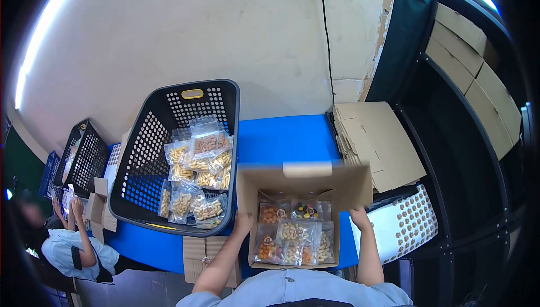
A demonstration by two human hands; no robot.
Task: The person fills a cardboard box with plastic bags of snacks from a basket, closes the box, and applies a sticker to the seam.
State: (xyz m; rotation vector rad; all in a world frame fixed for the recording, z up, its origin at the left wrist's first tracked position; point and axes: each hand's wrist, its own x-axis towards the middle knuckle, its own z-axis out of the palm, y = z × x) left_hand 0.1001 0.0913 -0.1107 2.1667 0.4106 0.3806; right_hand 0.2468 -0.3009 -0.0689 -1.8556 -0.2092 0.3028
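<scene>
In front of me stands an open cardboard box [351, 186] with its far lid panel raised and slightly blurred. Inside lie several clear packets of snacks [292, 231], some with orange pieces, one with colourful candies, others with pale nuts. My left hand [244, 222] grips the box at its left edge, fingers partly hidden behind the cardboard. At the right edge, my right hand [360, 217] is closed on the cardboard near the corner of the raised panel. Left of the box, a black perforated basket [152, 138] holds more clear packets, mostly of peanuts [205, 166].
Flattened cardboard boxes [379, 144] are stacked at the right, above a sheet of round stickers [413, 217]. Shelves hold folded cartons [472, 65]. At far left, a co-worker [79, 251] works beside another black basket [84, 160]. A blue cloth [284, 138] covers the table.
</scene>
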